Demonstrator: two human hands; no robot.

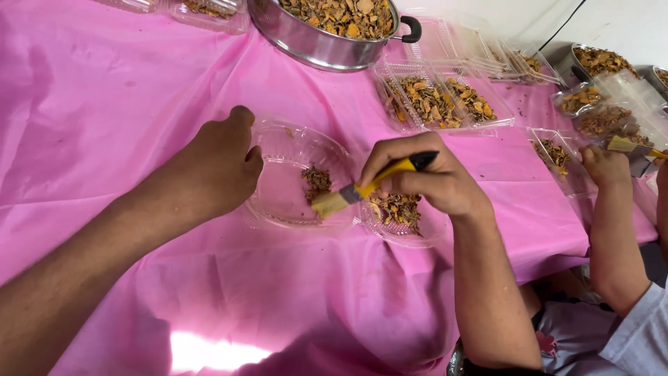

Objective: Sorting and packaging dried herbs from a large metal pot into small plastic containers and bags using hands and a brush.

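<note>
My left hand (217, 163) rests curled on the left rim of a clear plastic clamshell container (278, 202) that lies open on the pink tablecloth. My right hand (424, 177) grips a small brush with a yellow and black handle (390, 170); its pale bristles touch the container's left half. A small clump of dried orange-brown pieces (316, 181) lies in the left half. A larger heap of dried pieces (396, 209) fills the right half.
A steel pot (313, 43) of dried pieces stands at the back. Several clear containers (438, 101), some filled, lie behind and to the right. Another person's hand (605, 167) at the right holds a similar brush (630, 146).
</note>
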